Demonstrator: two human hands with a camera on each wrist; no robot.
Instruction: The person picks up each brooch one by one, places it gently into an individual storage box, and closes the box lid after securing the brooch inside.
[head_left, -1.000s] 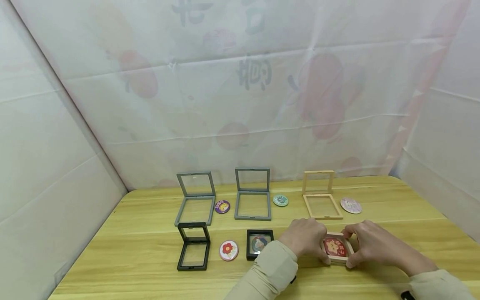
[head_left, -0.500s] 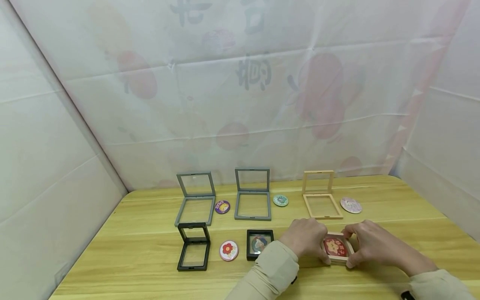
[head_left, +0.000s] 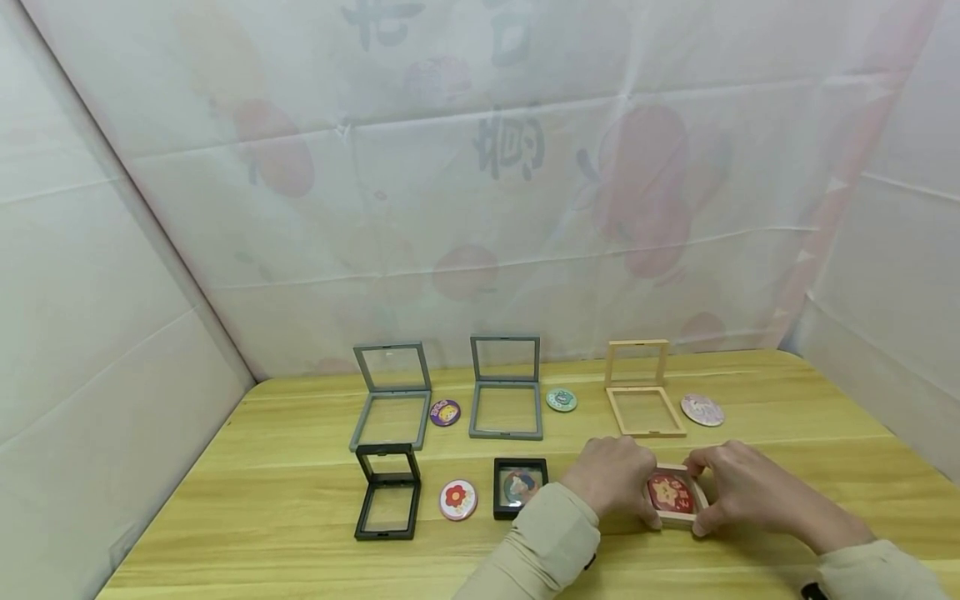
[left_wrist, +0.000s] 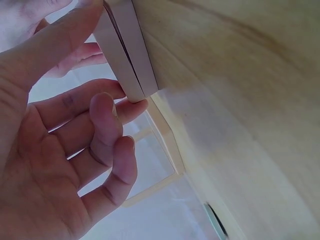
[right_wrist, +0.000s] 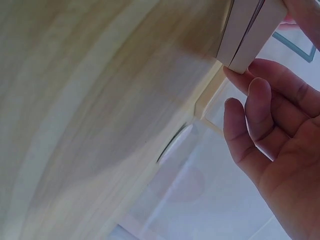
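Observation:
A small light wood-coloured display frame (head_left: 678, 518) lies flat on the table, with a red round badge (head_left: 670, 493) bearing a yellow star figure inside it. My left hand (head_left: 613, 477) grips its left side between thumb and fingers, and my right hand (head_left: 750, 492) grips the right side the same way. Seen edge-on in the left wrist view, the two halves of the frame (left_wrist: 121, 55) lie together with a thin dark seam between them. The right wrist view shows that seam too, with fingertips at the frame's far corner (right_wrist: 245, 40).
Behind stand two grey frames (head_left: 506, 435) (head_left: 388, 448) and a larger wood-coloured frame (head_left: 648, 434), lids raised. Beside them lie purple (head_left: 445, 413), green (head_left: 561, 401) and pale (head_left: 702, 410) badges. At left are a raised-lid black frame (head_left: 385, 536), a flower badge (head_left: 457, 499) and a closed black frame (head_left: 498, 490).

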